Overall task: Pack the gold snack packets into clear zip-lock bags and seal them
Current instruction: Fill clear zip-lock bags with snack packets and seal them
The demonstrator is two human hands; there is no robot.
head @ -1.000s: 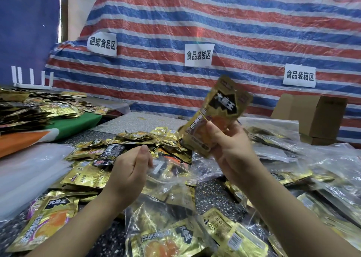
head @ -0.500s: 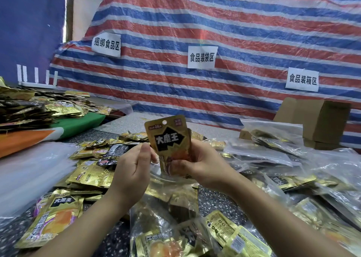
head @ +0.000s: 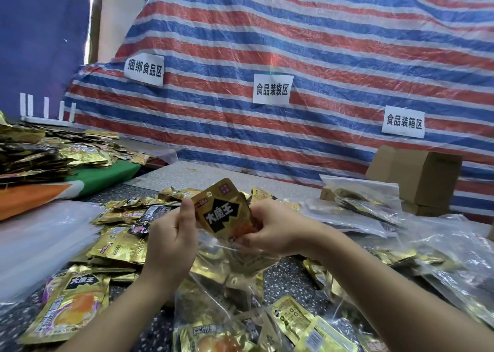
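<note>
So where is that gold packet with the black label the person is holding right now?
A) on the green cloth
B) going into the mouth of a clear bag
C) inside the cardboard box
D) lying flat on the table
B: the right hand holds the gold packet with its lower end at the open mouth of the clear bag, which the left hand holds.

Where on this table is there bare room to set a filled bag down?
Bare grey tabletop lies behind the loose gold packets, toward the striped tarp. A small speckled patch shows under the right forearm. Everywhere else is crowded with packets and filled bags.
</note>
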